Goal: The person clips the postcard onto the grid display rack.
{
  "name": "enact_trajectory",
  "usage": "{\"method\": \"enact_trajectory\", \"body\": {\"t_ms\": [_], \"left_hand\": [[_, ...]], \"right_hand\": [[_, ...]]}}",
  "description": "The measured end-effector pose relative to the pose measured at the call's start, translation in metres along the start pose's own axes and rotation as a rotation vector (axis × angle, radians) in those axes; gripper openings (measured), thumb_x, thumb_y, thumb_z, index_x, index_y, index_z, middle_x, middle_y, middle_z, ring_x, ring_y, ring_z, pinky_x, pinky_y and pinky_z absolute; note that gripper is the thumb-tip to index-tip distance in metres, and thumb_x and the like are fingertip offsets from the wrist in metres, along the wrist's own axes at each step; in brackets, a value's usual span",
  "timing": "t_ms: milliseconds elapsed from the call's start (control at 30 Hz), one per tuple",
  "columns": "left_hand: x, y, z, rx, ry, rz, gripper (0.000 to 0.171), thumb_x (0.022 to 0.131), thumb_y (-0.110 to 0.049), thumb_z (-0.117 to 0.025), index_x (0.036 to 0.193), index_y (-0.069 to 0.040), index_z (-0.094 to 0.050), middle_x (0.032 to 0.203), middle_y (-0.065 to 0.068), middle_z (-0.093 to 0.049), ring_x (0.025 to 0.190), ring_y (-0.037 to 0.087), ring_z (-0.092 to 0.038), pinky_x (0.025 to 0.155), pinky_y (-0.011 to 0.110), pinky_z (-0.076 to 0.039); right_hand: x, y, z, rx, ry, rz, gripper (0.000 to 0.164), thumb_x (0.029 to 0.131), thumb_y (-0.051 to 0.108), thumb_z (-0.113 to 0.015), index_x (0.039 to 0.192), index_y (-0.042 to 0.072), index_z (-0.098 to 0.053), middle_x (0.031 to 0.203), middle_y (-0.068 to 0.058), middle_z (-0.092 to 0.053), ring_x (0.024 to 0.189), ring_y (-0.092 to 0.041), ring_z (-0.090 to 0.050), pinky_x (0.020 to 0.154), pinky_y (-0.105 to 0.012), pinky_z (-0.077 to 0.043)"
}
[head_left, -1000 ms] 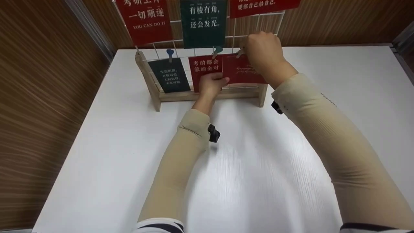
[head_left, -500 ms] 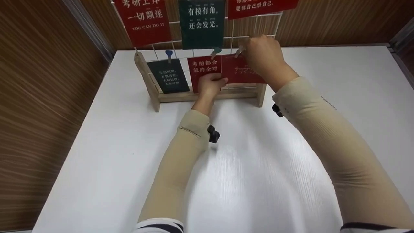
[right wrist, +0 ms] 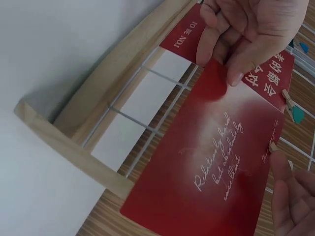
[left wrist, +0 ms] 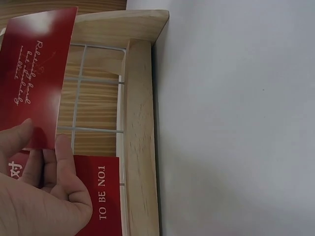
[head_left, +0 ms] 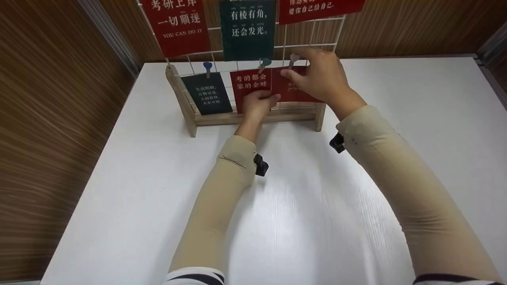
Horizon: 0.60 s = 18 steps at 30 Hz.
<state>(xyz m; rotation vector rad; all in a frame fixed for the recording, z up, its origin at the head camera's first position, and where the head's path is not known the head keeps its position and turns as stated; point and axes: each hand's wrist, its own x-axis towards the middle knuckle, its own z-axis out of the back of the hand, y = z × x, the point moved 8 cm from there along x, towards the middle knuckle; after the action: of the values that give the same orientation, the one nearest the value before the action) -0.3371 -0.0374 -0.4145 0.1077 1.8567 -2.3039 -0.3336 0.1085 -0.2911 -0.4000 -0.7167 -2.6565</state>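
My left hand (head_left: pixel 259 103) pinches the lower corner of a red card (right wrist: pixel 211 162) with white handwriting-style lettering; its thumb lies on the card's front. The card hangs upside down in the head view, with a small wooden clip with a pale heart (head_left: pixel 294 58) at its upper edge. Around that clip my right hand (head_left: pixel 324 73) has its thumb and index finger spread apart, the thumb in front of the card. Another red card, marked "TO BE NO1" (left wrist: pixel 101 196), hangs beside it, partly behind the left hand, under a green-heart clip (head_left: pixel 265 63).
A white wire grid in a wooden stand (head_left: pixel 222 118) stands at the back of the white table (head_left: pixel 138 190). A small dark green card (head_left: pixel 208 94) hangs from a blue-heart clip (head_left: pixel 208 66). Larger cards, including a green one (head_left: pixel 247 31), hang above. Wood-grain panels (head_left: pixel 416 31) border the table.
The right hand's fingers have come off the pale-heart clip and spread, the thumb now lower on the card. The clip stays at the card's edge. The left hand has kept its hold.
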Motion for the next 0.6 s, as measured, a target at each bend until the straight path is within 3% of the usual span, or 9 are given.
{"method": "enact_trajectory", "body": {"t_ms": [267,600], "left_hand": [[0.000,0.002,0.001,-0.039,-0.007,-0.006,0.030,0.087,-0.020,-0.070,0.111,-0.002,-0.068,0.095,0.007,-0.070,0.087,0.016,-0.065,0.075,0.025,-0.048],[-0.001,0.006,-0.001,-0.132,-0.003,-0.019,0.028,0.089,-0.012,-0.068,0.111,0.005,-0.066,0.097,0.015,-0.069,0.088,0.021,-0.068,0.075,0.027,-0.050]], "right_hand": [[-0.005,-0.005,-0.003,0.223,-0.059,-0.040,0.053,0.088,0.047,-0.064,0.128,0.013,-0.060,0.118,0.000,-0.064,0.092,-0.017,-0.068,0.081,-0.032,-0.051],[-0.012,-0.016,0.000,0.307,-0.133,-0.074,0.047,0.090,0.044,-0.062,0.127,0.014,-0.062,0.120,-0.001,-0.064,0.087,-0.015,-0.069,0.077,-0.028,-0.053]]}}
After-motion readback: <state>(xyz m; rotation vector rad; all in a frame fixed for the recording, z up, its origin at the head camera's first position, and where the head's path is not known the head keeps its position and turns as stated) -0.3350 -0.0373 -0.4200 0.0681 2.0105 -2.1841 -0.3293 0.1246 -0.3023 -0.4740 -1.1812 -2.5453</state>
